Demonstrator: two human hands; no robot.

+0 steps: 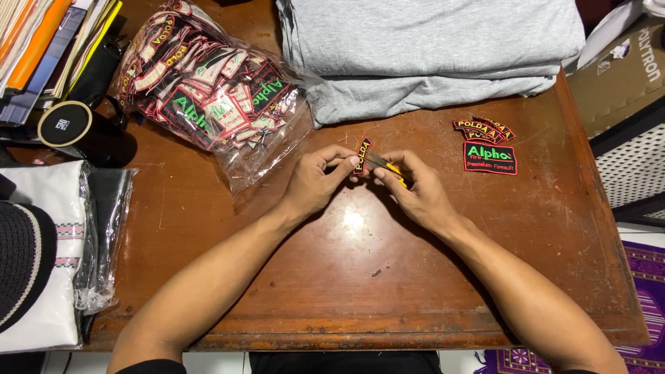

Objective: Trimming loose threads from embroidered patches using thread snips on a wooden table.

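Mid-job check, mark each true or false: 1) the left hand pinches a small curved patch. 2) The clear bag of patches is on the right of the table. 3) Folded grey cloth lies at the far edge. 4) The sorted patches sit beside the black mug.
1) True: the left hand pinches a small curved patch, and the right hand meets it.
2) False: the clear bag of patches lies far left.
3) True: folded grey cloth lies there.
4) False: the sorted patches lie on the right, far from the black mug.
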